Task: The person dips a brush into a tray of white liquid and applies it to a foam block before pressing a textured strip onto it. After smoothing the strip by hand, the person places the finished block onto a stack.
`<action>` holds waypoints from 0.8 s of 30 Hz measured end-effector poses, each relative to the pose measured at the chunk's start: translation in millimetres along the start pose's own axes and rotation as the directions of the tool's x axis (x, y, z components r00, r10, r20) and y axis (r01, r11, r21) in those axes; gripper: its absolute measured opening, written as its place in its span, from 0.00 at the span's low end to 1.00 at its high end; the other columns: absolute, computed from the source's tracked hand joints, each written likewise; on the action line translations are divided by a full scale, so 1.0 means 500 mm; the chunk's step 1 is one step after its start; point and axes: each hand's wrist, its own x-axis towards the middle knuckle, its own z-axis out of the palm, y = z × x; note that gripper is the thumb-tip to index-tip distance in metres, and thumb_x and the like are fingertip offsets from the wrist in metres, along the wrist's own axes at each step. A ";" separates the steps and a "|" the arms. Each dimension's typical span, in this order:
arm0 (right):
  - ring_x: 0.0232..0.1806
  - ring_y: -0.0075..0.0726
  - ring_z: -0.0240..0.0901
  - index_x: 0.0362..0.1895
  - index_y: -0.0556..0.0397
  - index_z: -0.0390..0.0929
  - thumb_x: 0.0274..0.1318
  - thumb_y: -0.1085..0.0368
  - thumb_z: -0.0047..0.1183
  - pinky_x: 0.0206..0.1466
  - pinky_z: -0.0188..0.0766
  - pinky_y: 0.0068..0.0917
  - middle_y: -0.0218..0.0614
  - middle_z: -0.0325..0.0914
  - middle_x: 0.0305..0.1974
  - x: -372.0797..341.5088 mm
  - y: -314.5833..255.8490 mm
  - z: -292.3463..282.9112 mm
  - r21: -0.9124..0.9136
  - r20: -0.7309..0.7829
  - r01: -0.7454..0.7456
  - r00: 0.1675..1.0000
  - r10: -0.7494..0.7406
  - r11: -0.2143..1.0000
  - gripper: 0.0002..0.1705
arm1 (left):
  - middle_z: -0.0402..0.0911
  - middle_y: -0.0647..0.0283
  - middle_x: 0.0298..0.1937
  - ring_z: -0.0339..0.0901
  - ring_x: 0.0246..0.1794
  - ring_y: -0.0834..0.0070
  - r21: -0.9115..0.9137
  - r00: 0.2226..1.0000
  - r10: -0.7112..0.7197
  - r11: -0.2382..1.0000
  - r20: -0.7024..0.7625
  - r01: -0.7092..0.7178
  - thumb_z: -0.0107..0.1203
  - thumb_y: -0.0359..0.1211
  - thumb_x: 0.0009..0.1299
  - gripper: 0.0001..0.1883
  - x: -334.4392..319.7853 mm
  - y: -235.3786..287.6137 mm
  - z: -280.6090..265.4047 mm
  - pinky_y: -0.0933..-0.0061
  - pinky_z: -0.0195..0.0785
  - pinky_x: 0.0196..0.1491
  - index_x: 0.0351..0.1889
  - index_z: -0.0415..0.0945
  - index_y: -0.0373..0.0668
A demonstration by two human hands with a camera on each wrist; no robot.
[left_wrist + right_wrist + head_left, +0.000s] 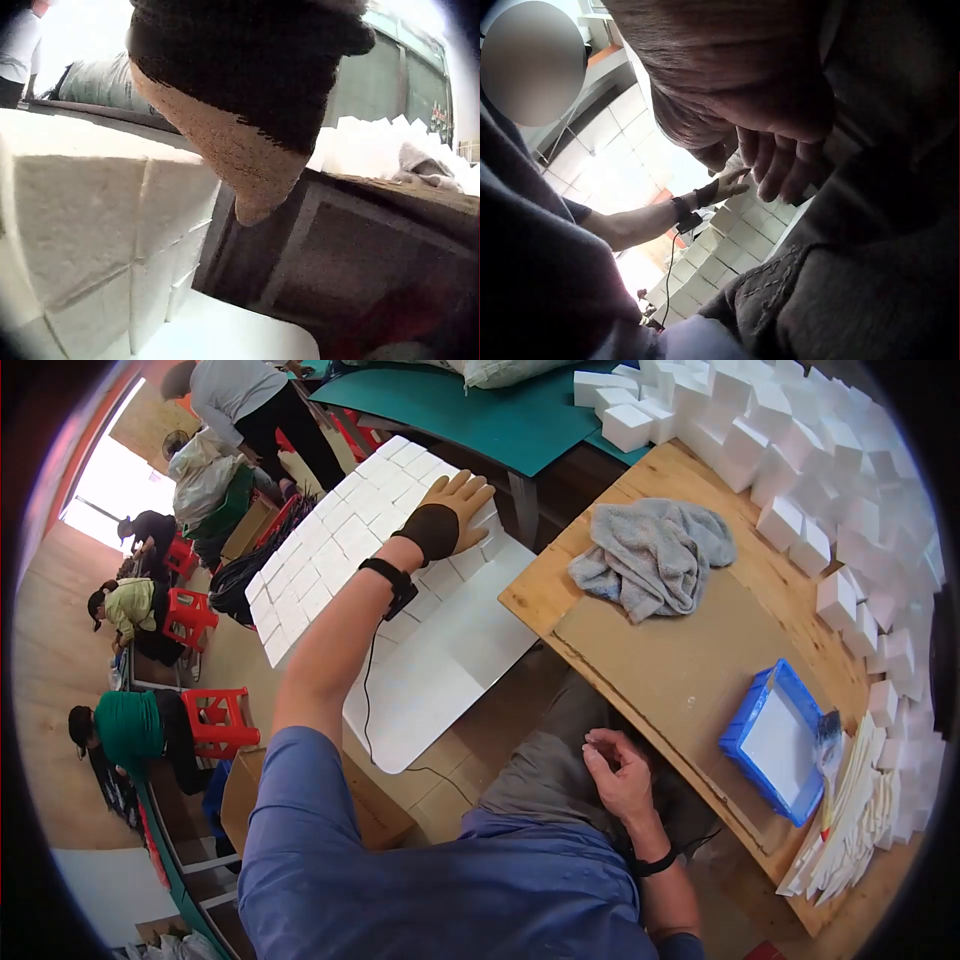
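In a tan and black glove, my left hand (pixel 452 517) rests its extended fingers on the upper right end of a stack of white blocks (pixel 335 545). The blocks sit in tight rows on a white board (pixel 430 690) with a rounded corner. Up close in the left wrist view, the block faces (pixel 79 217) look matt, with thin seams between them. My bare right hand (pixel 622 775) hangs over my lap by the wooden table's edge, fingers loosely curled and holding nothing.
On the wooden table (pixel 640 475) lie a grey towel (pixel 655 555), a blue tray (pixel 750 720) with white inside, a brush (pixel 828 745) and thin white strips (pixel 850 810). Loose white blocks (pixel 770 420) heap along its far side. People sit near red stools (pixel 215 720) at left.
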 end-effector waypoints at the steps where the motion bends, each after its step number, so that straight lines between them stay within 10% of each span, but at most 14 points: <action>1: 0.55 0.27 0.86 0.63 0.58 0.85 0.75 0.69 0.66 0.63 0.81 0.28 0.35 0.89 0.54 0.000 0.000 -0.001 -0.009 -0.011 0.021 1.000 -0.021 1.000 0.16 | 0.68 0.51 0.87 0.58 0.90 0.47 -0.001 1.000 0.008 1.000 -0.005 -0.008 0.70 0.44 0.74 0.41 0.012 0.000 0.000 0.45 0.51 0.89 0.84 0.68 0.46; 24: 0.53 0.30 0.86 0.62 0.57 0.85 0.73 0.66 0.68 0.61 0.82 0.31 0.35 0.88 0.49 0.000 0.002 -0.007 -0.149 0.004 0.001 1.000 0.000 0.989 0.18 | 0.77 0.52 0.78 0.67 0.84 0.48 0.010 1.000 0.008 1.000 0.018 -0.009 0.61 0.32 0.74 0.32 0.089 -0.066 0.080 0.45 0.59 0.85 0.79 0.75 0.49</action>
